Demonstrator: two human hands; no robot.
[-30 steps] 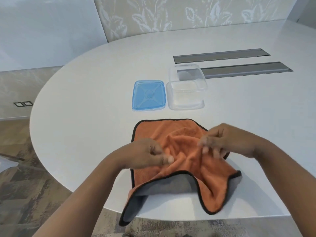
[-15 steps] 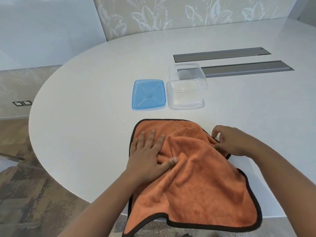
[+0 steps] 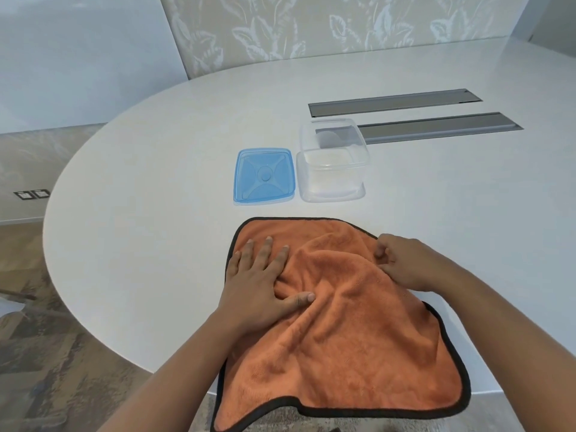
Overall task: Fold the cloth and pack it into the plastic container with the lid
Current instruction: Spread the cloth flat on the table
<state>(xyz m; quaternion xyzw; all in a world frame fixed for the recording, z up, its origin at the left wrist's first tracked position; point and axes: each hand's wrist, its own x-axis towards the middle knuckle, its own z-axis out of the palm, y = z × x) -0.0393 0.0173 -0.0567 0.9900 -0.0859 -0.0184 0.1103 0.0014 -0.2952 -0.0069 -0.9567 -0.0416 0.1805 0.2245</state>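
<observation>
An orange cloth point(image 3: 349, 344) with a black border lies spread and wrinkled on the white table point(image 3: 149, 232), its near part hanging over the table's front edge. My left hand point(image 3: 261, 285) presses flat on the cloth's left side, fingers apart. At the cloth's far right edge my right hand point(image 3: 405, 260) rests with fingers curled on the fabric; whether it pinches the cloth I cannot tell. Beyond the cloth stands the clear plastic container point(image 3: 333, 163), uncovered, with its blue lid point(image 3: 265, 176) lying flat just to its left.
Two long grey cable slots point(image 3: 436, 129) are set into the table behind the container. The rounded table edge curves away on the left, with patterned floor point(image 3: 46, 353) below.
The cloth was bunched with its grey underside folded up; now it lies spread, orange side up. My left hand went flat onto it and my right hand moved to its right edge.
</observation>
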